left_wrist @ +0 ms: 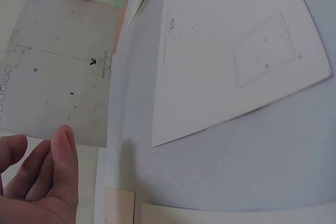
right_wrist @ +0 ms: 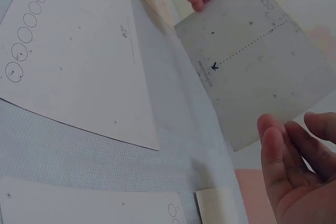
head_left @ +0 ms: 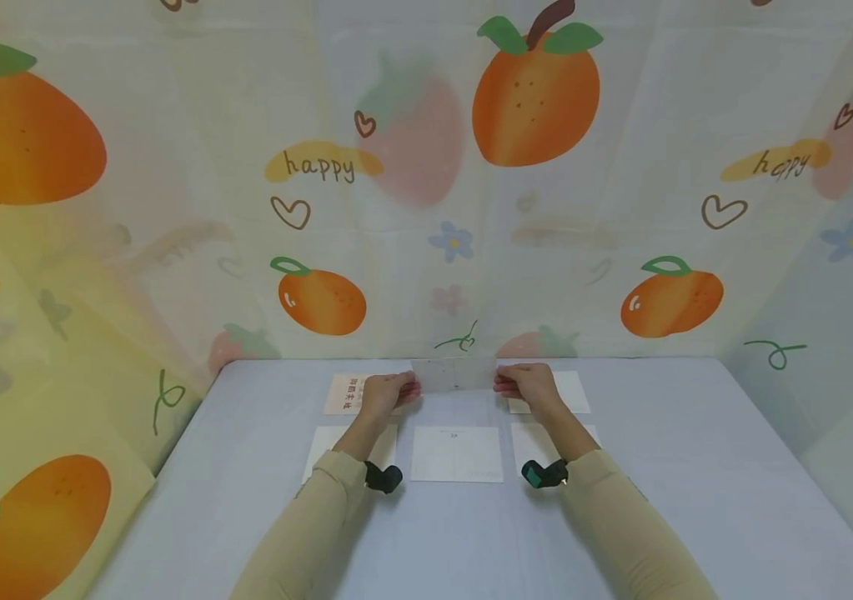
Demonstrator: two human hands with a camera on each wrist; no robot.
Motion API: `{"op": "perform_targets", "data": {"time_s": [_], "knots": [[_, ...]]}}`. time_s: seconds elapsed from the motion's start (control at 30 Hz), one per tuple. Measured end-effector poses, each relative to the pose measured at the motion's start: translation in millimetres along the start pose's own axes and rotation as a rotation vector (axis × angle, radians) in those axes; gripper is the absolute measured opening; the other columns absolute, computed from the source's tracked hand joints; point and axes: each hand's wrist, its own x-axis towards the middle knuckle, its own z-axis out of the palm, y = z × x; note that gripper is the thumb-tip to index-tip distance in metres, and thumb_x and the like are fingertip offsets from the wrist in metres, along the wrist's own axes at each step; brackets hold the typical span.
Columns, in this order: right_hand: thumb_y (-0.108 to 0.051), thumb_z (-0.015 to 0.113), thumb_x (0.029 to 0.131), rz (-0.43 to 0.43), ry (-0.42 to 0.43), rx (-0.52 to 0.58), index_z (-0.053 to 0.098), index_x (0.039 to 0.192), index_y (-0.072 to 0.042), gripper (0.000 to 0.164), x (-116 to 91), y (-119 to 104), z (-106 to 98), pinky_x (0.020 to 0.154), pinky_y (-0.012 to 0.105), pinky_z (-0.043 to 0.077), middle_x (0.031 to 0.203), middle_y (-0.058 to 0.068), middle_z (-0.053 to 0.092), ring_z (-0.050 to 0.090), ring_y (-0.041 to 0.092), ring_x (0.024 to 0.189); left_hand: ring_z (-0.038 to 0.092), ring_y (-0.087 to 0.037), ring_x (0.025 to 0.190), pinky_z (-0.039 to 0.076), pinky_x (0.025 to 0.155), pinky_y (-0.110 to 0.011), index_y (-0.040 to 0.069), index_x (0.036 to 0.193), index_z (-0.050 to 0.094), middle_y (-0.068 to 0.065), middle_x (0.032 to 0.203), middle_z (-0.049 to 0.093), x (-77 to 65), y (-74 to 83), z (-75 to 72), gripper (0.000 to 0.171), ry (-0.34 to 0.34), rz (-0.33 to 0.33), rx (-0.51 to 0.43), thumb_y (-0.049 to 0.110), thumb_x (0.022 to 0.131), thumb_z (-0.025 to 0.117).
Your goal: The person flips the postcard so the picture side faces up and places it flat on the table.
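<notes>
My left hand (head_left: 388,395) and right hand (head_left: 534,387) pinch opposite ends of a postcard (head_left: 454,375). It stands raised on edge near the table's far side. In the left wrist view the card's face (left_wrist: 58,72) shows a dotted line and a row of small circles along one edge. Thumb and fingertips of the left hand (left_wrist: 47,177) are at its lower end there. In the right wrist view the right hand (right_wrist: 302,166) grips the near end. Flat below the held card lies another postcard (head_left: 458,458), blank side up with faint print.
Around the hands, more postcards lie flat: front left (head_left: 321,442), front right (head_left: 527,437), back right (head_left: 570,390), and back left a card with brown characters (head_left: 343,396). All rest on a white-covered table (head_left: 456,542). Behind it hangs a fruit-printed curtain (head_left: 411,275).
</notes>
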Motion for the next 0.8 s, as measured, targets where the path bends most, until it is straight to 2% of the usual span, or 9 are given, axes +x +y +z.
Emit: {"op": "perform_targets", "data": {"time_s": [0.23,0.4,0.6,0.8], "knots": [[-0.003,0.06,0.093,0.019,-0.002,0.049,0.06,0.113,0.018,0.029,-0.9,2.1,-1.7,0.057,0.018,0.055,0.067,0.0,0.069,0.068,0.008,0.059,0.071,-0.012,0.073,0.058,0.071,-0.023,-0.006,0.113,0.067,-0.007,0.085,0.073,-0.7,-0.2,-1.7,0.027,-0.024,-0.058,-0.095,0.012,0.093,0.064],[-0.001,0.063,0.091,0.026,0.006,0.045,0.062,0.109,0.017,0.025,-1.2,4.6,-2.4,0.052,0.018,0.053,0.065,0.002,0.068,0.064,0.008,0.053,0.065,-0.01,0.069,0.053,0.065,-0.019,-0.004,0.113,0.068,-0.008,0.087,0.071,-0.9,-1.6,-2.0,0.026,-0.033,-0.066,-0.029,0.01,0.092,0.064],[-0.001,0.064,0.09,0.045,0.039,0.085,0.062,0.112,0.015,0.027,0.4,5.9,-0.2,0.051,0.018,0.052,0.062,-0.001,0.066,0.063,0.007,0.051,0.062,-0.007,0.064,0.053,0.062,-0.018,-0.004,0.115,0.068,-0.01,0.091,0.071,0.1,-4.4,0.3,0.026,-0.013,-0.009,0.03,0.008,0.092,0.064],[-0.003,0.064,0.09,0.052,0.069,0.025,0.063,0.111,0.013,0.026,-0.6,6.9,2.6,0.052,0.017,0.052,0.062,-0.001,0.065,0.061,0.006,0.053,0.059,-0.006,0.065,0.054,0.064,-0.019,-0.004,0.114,0.069,-0.011,0.094,0.072,0.0,-5.8,2.9,0.025,0.025,0.014,0.072,0.007,0.092,0.064]]}}
